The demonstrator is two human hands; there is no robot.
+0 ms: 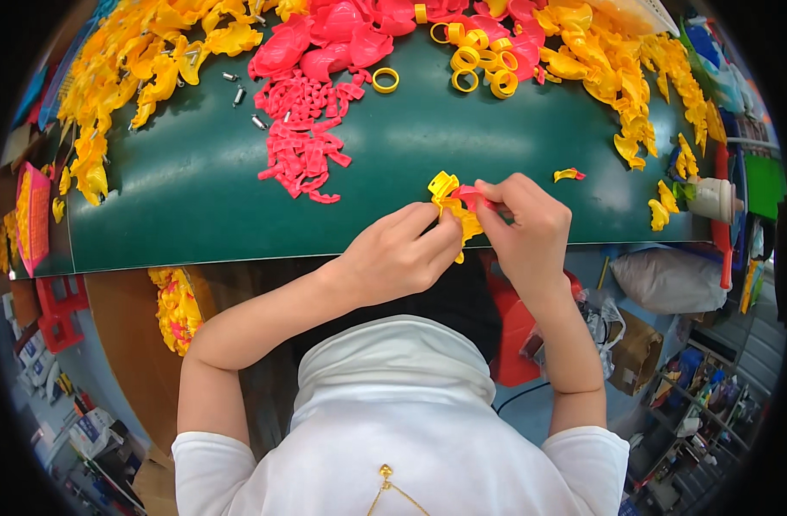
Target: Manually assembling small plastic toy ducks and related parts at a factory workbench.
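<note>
Both hands pinching yellow part, pink piece

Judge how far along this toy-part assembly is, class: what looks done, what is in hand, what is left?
Done: one small joined yellow-and-pink piece lies on the green table. In hand: the left hand and right hand press a pink part onto a yellow part. Left: big heaps of yellow parts, pink bits and yellow rings.

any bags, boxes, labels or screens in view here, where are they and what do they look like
Grey plastic bag: right of the table, below its edge, bulging and rounded.
Brown cardboard box: lower right on the floor, flaps open.
Clear plastic bag: beside that box, crumpled.
White printed boxes: lower left, small, blue markings.
No screens visible.
</note>
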